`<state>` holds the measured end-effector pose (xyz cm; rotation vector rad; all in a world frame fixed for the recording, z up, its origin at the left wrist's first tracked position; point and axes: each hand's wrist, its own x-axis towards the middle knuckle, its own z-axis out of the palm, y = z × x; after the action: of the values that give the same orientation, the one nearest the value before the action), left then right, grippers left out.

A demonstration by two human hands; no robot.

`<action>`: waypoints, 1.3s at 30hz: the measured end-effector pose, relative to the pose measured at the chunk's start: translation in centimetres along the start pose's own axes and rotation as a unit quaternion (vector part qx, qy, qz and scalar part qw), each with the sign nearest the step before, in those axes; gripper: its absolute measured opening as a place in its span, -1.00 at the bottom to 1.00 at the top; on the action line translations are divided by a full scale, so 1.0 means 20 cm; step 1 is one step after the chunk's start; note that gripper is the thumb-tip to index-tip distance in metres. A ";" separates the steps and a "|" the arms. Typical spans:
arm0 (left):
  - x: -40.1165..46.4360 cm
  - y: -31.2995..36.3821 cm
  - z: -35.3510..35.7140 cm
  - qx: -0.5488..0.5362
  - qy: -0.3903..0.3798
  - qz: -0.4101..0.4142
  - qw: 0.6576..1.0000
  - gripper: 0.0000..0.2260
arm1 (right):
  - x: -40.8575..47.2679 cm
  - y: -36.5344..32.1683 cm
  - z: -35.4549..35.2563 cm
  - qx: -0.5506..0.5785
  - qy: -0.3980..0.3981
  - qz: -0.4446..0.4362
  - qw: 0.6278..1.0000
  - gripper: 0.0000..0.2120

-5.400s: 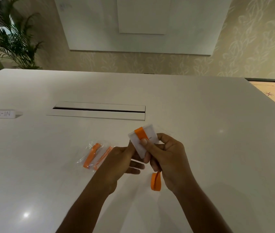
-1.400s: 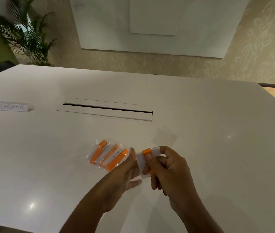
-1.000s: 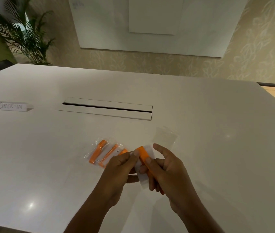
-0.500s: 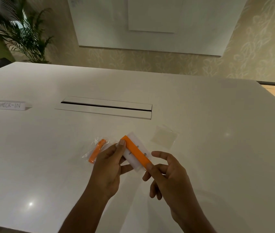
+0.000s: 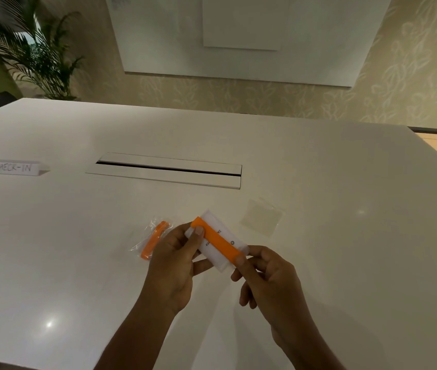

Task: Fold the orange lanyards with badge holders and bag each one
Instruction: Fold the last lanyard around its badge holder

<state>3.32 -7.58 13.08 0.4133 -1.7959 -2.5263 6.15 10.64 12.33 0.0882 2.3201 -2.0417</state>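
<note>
So both hands are up over the white counter (image 5: 318, 236), pinching one badge holder (image 5: 218, 245) between them. The left hand (image 5: 174, 265) has it by the far-left end, thumb pressed on top right where the orange lanyard (image 5: 216, 240) strap starts. The right hand (image 5: 268, 281) is closed on the near-right end, thumb tip sitting on the other end of the strap. The strap is folded flat and runs diagonally along the face of the white card, with a bit of dark print showing next to it, too small to read. The whole thing is held just above the counter, tilted, not lying down.

Just left of the left hand there's a bagged lanyard (image 5: 154, 240) lying on the counter, orange strap inside a crinkly clear bag, partly hidden behind the knuckles, so I can't tell whether more are tucked behind there.

To the right and a bit farther back, an empty clear bag (image 5: 261, 218) lies flat on the counter, apart from the hands.

Further back there's a long cable slot (image 5: 166, 170) set into the counter, and off at the left a small folded paper sign (image 5: 12, 166) with handwriting that looks like CHECK-IN. A potted palm (image 5: 30, 52) sits past the far-left corner, and a whiteboard (image 5: 238, 36) hangs on the patterned wall.
</note>
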 end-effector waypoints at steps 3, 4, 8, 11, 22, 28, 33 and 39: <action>0.02 -0.02 0.01 0.000 0.002 -0.005 1.000 -0.67 | 0.03 0.02 -0.01 0.019 0.021 0.004 1.000 -0.94; 0.03 -0.03 0.01 0.000 0.005 -0.008 1.000 -0.66 | 0.04 0.02 -0.01 0.022 0.026 0.005 0.999 -0.95; 0.05 -0.07 0.06 0.032 0.024 0.011 0.999 -0.68 | 0.09 0.04 -0.03 0.056 0.031 0.017 0.998 -0.87; 0.07 -0.09 0.11 0.063 0.029 0.031 0.997 -0.76 | 0.12 0.05 -0.03 0.105 0.023 0.030 0.994 -0.80; 0.20 -0.21 0.32 0.152 -0.009 0.010 0.988 -0.71 | 0.27 0.16 -0.16 0.128 0.063 0.054 0.988 -0.64; 0.42 -0.31 0.46 0.293 -0.034 0.043 0.955 -0.79 | 0.30 0.25 -0.32 0.119 0.135 0.072 0.981 -0.66; 0.66 -0.45 0.56 0.503 -0.022 0.158 0.850 -0.71 | 0.32 0.27 -0.47 0.119 0.171 0.056 0.976 -0.74; 0.86 -0.56 0.73 0.676 0.001 0.139 0.723 -0.35 | 0.34 0.30 -0.61 0.130 0.199 0.043 0.970 -0.77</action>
<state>-14.92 7.02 3.59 0.0667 -3.0234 -0.6001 -0.12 23.65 7.52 0.6558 2.1690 -2.4577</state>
